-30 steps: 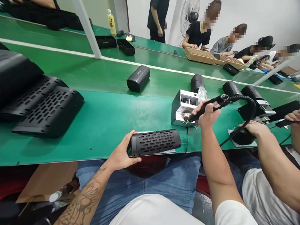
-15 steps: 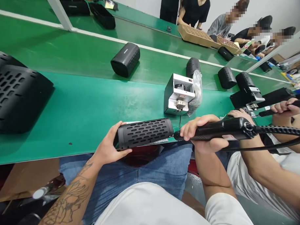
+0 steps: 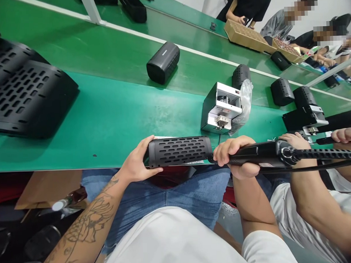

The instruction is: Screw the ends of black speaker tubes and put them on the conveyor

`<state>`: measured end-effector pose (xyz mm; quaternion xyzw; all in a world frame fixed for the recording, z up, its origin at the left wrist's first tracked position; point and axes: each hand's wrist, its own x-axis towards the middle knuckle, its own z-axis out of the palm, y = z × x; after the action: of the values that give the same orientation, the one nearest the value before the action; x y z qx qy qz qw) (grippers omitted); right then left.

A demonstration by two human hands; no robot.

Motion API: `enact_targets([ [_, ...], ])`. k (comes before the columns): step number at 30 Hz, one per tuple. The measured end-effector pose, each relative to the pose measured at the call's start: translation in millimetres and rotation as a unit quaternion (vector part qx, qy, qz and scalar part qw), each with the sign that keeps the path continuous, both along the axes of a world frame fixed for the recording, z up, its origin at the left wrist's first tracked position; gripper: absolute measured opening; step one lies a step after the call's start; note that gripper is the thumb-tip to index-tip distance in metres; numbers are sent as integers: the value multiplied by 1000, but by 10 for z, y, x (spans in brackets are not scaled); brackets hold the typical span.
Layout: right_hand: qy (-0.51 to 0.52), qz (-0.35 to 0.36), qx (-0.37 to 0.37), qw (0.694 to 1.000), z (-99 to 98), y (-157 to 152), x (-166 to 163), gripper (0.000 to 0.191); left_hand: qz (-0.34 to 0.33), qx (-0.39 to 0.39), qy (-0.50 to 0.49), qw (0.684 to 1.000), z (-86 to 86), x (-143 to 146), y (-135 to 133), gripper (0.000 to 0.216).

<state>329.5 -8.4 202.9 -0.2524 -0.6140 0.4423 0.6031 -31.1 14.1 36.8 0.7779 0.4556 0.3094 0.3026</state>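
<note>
A black perforated speaker shell [image 3: 179, 151] lies lengthwise at the near edge of the green bench [image 3: 112, 126]. My left hand [image 3: 136, 163] grips its left end, fingers wrapped round it. My right hand [image 3: 236, 156] is closed on a black electric screwdriver [image 3: 262, 154], held level with its tip against the shell's right end. A coiled cable [image 3: 326, 154] runs off the tool to the right.
A silver screw feeder [image 3: 221, 111] with a plastic bag stands behind the shell. Stacked black grille panels [image 3: 27, 94] lie at the left. Finished speakers [image 3: 163, 63] sit on the belt. A co-worker's arms [image 3: 313, 195] work at my right; more people sit across.
My right hand has brought the screwdriver down from the screw feeder to the shell's right end. My left hand kept its hold. The view tilted downward.
</note>
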Motion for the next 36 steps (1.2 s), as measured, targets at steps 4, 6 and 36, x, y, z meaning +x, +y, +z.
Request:
enact_targets([
  [4,-8,36,-15,999,-17,44,19,57,-9,20,3,1000,-5,4,5,126],
  [6,-6,59,-10,998,-27,43,16,56,-12,28,5,1000,-16,4,9,126],
  [36,66,-164,73,982,211,225,-45,53,-35,103,-33,994,-41,52,12,120],
])
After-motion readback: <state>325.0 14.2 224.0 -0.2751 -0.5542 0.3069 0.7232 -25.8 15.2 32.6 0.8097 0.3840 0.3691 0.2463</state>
